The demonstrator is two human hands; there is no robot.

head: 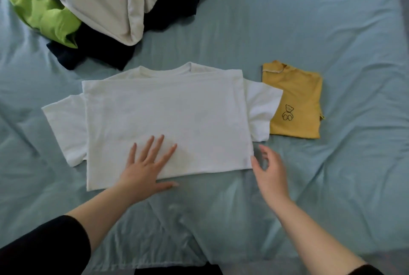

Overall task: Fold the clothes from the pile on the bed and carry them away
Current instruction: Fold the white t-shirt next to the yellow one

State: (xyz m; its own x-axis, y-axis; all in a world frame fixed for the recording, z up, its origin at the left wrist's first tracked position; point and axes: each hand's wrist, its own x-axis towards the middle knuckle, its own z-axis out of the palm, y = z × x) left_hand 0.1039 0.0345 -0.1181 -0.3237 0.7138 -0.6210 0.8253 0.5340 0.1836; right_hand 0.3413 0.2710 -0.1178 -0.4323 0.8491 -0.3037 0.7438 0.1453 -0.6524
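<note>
A white T-shirt (168, 117) lies flat in the middle of the bed, its lower half folded up over the chest and both short sleeves sticking out sideways. My left hand (146, 164) presses flat on its near edge with fingers spread. My right hand (269, 170) hovers at the shirt's near right corner, fingers loosely bent and holding nothing. A pile of unfolded clothes (106, 7) in white, dark navy and lime green sits at the far left.
A folded yellow top (296, 97) with a small bear drawing lies just right of the white shirt, its left edge under the shirt's sleeve. The light blue bedsheet (332, 31) is wrinkled all around.
</note>
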